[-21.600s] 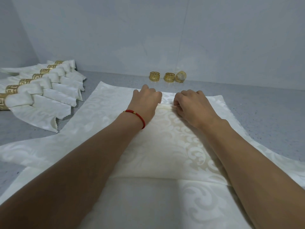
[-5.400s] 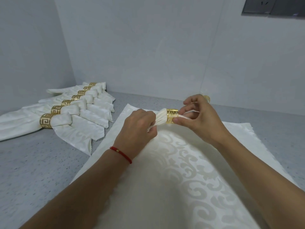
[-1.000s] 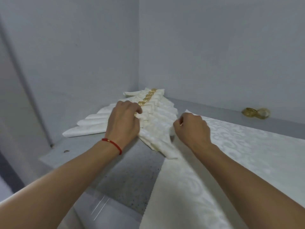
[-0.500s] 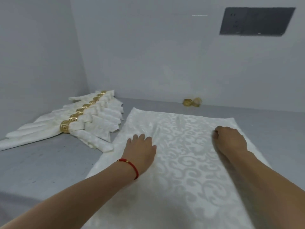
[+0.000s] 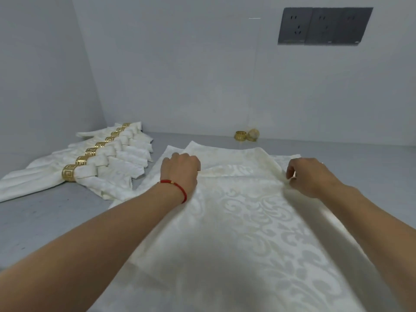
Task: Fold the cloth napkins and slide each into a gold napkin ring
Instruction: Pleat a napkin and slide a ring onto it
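Note:
A cream damask napkin (image 5: 243, 212) lies spread on top of more flat napkins on the grey counter. Its far edge is folded back toward me in a narrow band. My left hand (image 5: 180, 171), with a red cord on the wrist, grips the left end of that fold with curled fingers. My right hand (image 5: 308, 176) pinches the right end of the fold between thumb and fingers. Two loose gold napkin rings (image 5: 246, 135) stand by the back wall. At the left lies a row of several folded napkins in gold rings (image 5: 90, 154).
The grey counter (image 5: 40, 221) runs into a corner of pale walls at the back left. A dark panel of wall sockets (image 5: 324, 25) is high on the back wall at the right.
Both hands have gone from lying on the flat napkin to its far edge, and that edge is now folded back toward me in a band.

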